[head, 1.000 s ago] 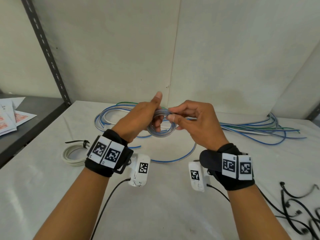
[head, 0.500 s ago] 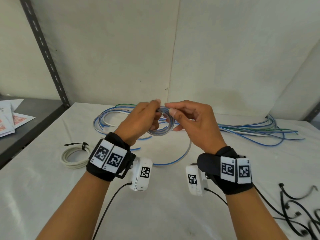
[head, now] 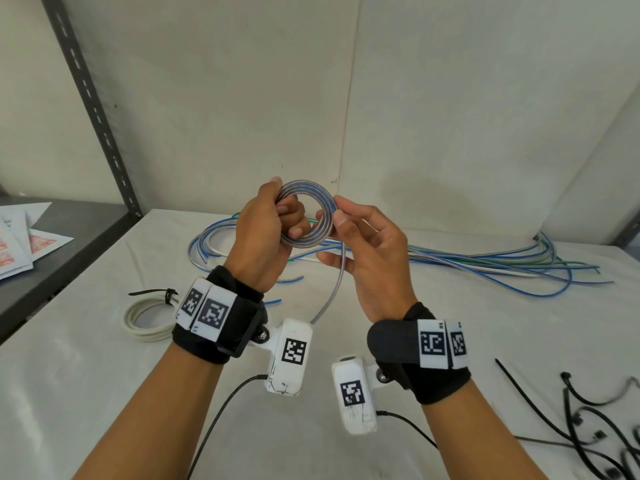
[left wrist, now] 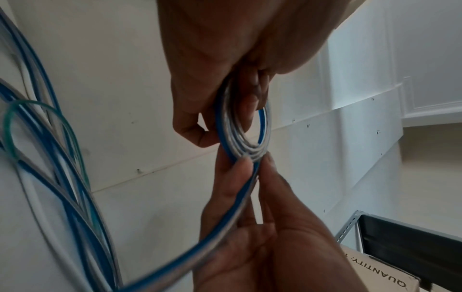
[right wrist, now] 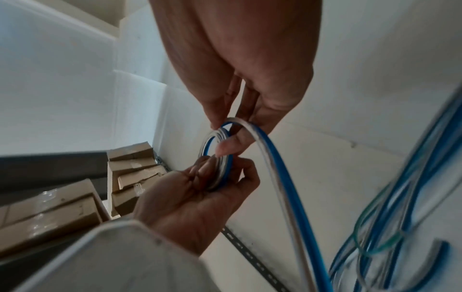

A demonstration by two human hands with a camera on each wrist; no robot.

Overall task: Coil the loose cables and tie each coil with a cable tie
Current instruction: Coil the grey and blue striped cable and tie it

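Far left on the white-covered desk (head: 86,393): a white round cable coil (head: 147,320) bound with a black cable tie (head: 152,292). Centre, raised above the desk: left hand (head: 259,244) curled round a small blue-and-white flat cable coil (head: 311,199); right hand (head: 367,251) pinching its right edge. Behind, stretching right: loose blue, white and green cables (head: 485,261). Near right: loose black plastic cable ties (head: 588,427).
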